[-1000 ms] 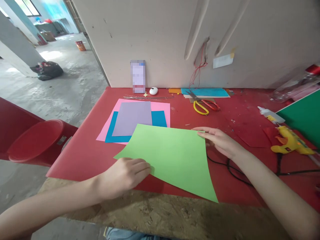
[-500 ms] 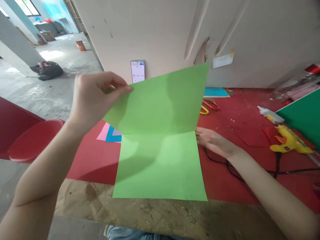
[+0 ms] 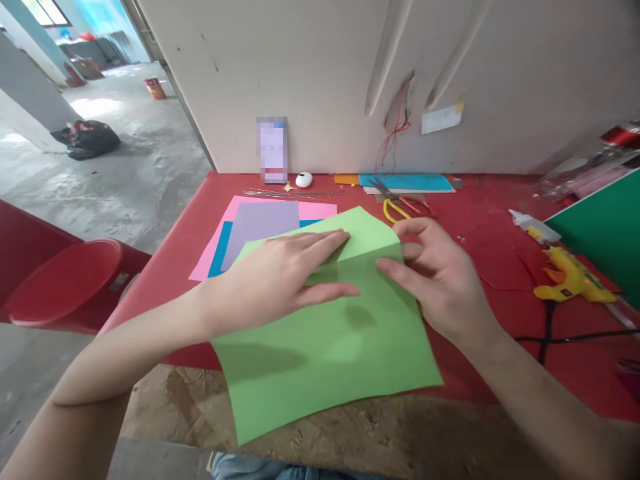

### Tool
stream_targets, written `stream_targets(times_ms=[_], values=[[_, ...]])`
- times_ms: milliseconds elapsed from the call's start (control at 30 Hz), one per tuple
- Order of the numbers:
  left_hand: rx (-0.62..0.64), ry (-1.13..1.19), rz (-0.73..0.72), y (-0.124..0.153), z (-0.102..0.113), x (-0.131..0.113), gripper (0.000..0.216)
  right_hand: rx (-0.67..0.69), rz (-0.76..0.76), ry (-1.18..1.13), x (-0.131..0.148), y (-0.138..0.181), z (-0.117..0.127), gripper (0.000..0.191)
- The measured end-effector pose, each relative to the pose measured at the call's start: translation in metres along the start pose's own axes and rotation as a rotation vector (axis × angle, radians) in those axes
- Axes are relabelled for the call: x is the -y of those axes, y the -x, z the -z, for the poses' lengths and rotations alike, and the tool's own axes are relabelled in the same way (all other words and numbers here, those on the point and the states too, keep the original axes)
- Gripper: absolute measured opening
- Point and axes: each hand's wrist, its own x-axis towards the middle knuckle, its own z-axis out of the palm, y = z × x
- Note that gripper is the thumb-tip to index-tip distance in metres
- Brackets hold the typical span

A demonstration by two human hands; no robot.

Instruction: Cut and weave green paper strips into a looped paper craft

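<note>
Where the brown board (image 3: 360, 430) runs along the front, nearest the person, the green paper's (image 3: 345, 347) front L corner reaches out over it, so pressing hard down there could kink the sheet. The green paper sits mid-table under both hands, w/ a crease (image 3: 363, 256) crossing its upper part. The L hand (image 3: 283, 270) lies palm down on it, fingers stretched out, thumb spread wide, gripping nothing. The R hand (image 3: 447, 277) is at the R edge by the crease: thumb on top, fingers curled in close, prob. a light pinch on the paper; can't tell how far they go underneath.

To do this well, the L palm should press flat & even, w/ fingertips smoothing outward along the crease; the R pinch is best light, b/c a tight one may dent the edge.

Just beyond, blue paper (image 3: 219, 253), purple paper (image 3: 267, 219) & pink paper (image 3: 320, 211) lie stacked, the green covering part of them in view; worth not nudging. Glue gun (image 3: 575, 277) is off R, scissors (image 3: 393, 196) beyond the R hand. Farther back, a phone (image 3: 273, 152) stands upright near the wall (image 3: 310, 73).
</note>
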Motion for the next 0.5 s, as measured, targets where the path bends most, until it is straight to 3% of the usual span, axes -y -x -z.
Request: stream_targets(times_ms=[133,233,333,500], values=[[0.05,0.102,0.048,-0.004,0.019,-0.004,0.027,-0.2,0.431,0.257,0.02,-0.003,-0.005,0.025],[0.045,0.236,0.054,-0.012,0.031,-0.002,0.024,-0.196,0.604,0.493,0.031,-0.013,-0.006,0.024],[0.066,0.33,0.119,-0.023,0.036,0.0,0.025,-0.145,0.494,0.589,0.041,-0.024,-0.009,0.002],[0.217,0.471,0.35,-0.036,0.036,0.023,0.037,-0.101,0.187,0.347,0.04,-0.048,0.003,0.009]])
